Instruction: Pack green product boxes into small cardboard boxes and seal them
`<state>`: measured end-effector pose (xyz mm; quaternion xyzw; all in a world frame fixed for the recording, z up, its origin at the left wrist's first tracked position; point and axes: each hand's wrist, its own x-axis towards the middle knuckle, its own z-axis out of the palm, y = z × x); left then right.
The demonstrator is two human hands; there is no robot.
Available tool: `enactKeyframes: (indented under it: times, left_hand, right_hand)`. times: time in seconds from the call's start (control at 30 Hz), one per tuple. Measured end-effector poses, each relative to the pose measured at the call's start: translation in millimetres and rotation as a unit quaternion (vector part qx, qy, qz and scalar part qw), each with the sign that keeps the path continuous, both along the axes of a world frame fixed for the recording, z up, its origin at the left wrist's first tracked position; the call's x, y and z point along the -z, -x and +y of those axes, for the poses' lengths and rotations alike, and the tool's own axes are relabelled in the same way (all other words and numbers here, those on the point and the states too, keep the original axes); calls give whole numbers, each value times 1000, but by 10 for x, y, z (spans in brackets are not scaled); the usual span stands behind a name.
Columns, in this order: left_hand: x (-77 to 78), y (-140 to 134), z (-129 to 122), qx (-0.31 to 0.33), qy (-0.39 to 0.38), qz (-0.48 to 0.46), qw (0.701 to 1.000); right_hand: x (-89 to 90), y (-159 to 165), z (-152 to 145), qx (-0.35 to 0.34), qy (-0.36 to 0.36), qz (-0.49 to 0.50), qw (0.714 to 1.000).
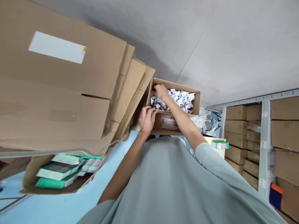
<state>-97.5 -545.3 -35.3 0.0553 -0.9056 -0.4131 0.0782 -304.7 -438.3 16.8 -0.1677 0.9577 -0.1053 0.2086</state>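
Note:
An open cardboard box (197, 101) stands against the wall, filled with crumpled white paper (184, 98). My right hand (161, 91) reaches down into its far left corner, fingers curled into the paper. Their tips are hidden, so what they hold, if anything, does not show. At the near left corner, my left hand (146, 118) has its bent fingers and thumb at the rim, gripping the box there. Just below the rim, towards my body, is a cardboard surface with a whitish patch (169, 123).
Flattened cartons (93, 74) lean in a tall stack on the left. Below them, a carton (29, 174) holds several green-and-white small boxes (56, 171). On the right are a clear bag of white paper (206, 121), one small green box (220, 145) and a metal shelf (265, 140) with cartons.

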Motion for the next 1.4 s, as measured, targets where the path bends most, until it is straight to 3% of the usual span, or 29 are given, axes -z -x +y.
enactKeyframes:
  times: [0.2, 0.47, 0.57, 0.73, 0.93, 1.03, 1.17, 1.27, 1.4]
  left_hand:
    - [26, 5, 14, -2, -25, -8, 1000]
    - [33, 2, 1, -1, -12, 1, 1000]
    - [26, -5, -3, 3, -10, 8, 1000]
    - [16, -14, 4, -5, 2, 14, 1000]
    - [12, -11, 30, -17, 16, 20, 1000]
    - [6, -15, 50, -22, 9, 19, 1000]
    - [-12, -18, 72, -26, -1, 23, 999]
    - [-18, -23, 74, -24, -6, 29, 999]
    - [-6, -46, 63, -21, -13, 37, 999]
  right_hand:
    - [224, 131, -169, 35, -31, -83, 995]
    - [32, -74, 142, 5, 53, -5, 999]
    - [38, -81, 184, -3, 22, -6, 1000]
    - [201, -20, 53, 4, -48, -48, 998]
    - [318, 16, -55, -46, -50, -68, 995]
    - [205, -17, 62, -46, 1, -21, 999]
    - [-127, -232, 424, -9, 135, 61, 989]
    - [-422, -598, 786, 47, 239, 102, 965]
    - [-730, -1291, 1255, 160, 355, 143, 910]
